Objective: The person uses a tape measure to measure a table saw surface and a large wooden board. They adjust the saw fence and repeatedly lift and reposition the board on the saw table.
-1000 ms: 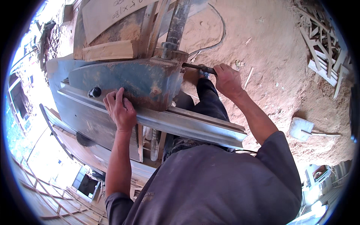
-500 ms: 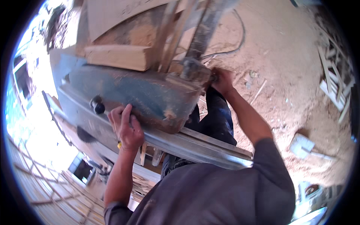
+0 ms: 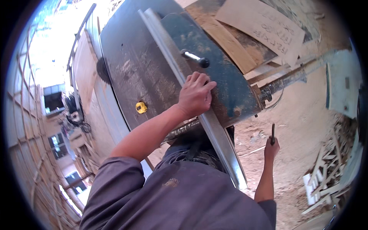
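My left hand (image 3: 195, 94) lies across the long metal fence (image 3: 224, 153) of a table saw, its fingers curled over the rail. Just ahead of it, a lever with a black knob (image 3: 204, 62) stands on the fence's base. Out to the right, away from the machine, my right hand (image 3: 271, 148) is closed around a slim dark rod-like tool (image 3: 273, 132); its exact kind cannot be told. A yellow tape measure (image 3: 141, 107) sits on the worn saw table (image 3: 130, 76), left of my left forearm. The toothed saw blade (image 3: 102, 71) rises at the table's left side.
Beyond the fence lie a wooden board (image 3: 234, 46) and a pale panel with handwriting (image 3: 264, 28). A metal bar (image 3: 287, 78) juts out at the right. Scrap wood (image 3: 326, 168) is heaped on the dusty floor at far right.
My right hand has left the machine's corner and swung out to the right with the dark tool. My left hand has stayed at the fence. The view has turned, bringing the tape measure into sight.
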Demonstrator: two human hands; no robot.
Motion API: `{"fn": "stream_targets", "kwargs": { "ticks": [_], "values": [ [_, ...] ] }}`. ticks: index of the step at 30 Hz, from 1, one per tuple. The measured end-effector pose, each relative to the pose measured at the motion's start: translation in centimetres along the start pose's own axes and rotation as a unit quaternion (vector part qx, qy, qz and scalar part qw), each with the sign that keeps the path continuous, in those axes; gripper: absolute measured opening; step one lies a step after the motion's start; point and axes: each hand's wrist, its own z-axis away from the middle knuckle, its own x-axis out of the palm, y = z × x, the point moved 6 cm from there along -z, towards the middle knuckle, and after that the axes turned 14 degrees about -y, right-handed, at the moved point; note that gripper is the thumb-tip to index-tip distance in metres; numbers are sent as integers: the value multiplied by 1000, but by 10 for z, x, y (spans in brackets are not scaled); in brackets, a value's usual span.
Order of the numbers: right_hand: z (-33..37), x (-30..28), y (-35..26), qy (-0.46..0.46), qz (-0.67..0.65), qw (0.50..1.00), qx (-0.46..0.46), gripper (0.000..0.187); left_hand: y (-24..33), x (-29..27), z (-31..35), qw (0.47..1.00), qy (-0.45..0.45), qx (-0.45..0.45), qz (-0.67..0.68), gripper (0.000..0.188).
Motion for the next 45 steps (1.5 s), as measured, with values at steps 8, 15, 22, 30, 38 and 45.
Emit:
{"fn": "stream_targets", "kwargs": {
  "ticks": [8, 15, 22, 30, 38, 45],
  "values": [
    [96, -58, -260, -37, 34, 984, -168, 34, -18, -18, 45, 964, 206, 60, 159, 27],
    [77, 36, -406, -88, 131, 949, -275, 46, -120, -23, 197, 963, 181, -182, 78, 34],
    [121, 148, -507, -183, 88, 926, -318, 40, -221, 2, 282, 961, 58, -263, 59, 41],
    [113, 288, -562, -370, -87, 906, -190, 23, -238, -64, 258, 929, 87, -143, 331, 47],
    [109, 351, -603, -473, -93, 856, -183, 21, -299, -66, 295, 886, 65, -230, 398, 38],
    [8, 310, -649, -381, -422, 818, -87, 30, -429, -76, 435, 837, 96, -482, 240, 35]
  ]
}}
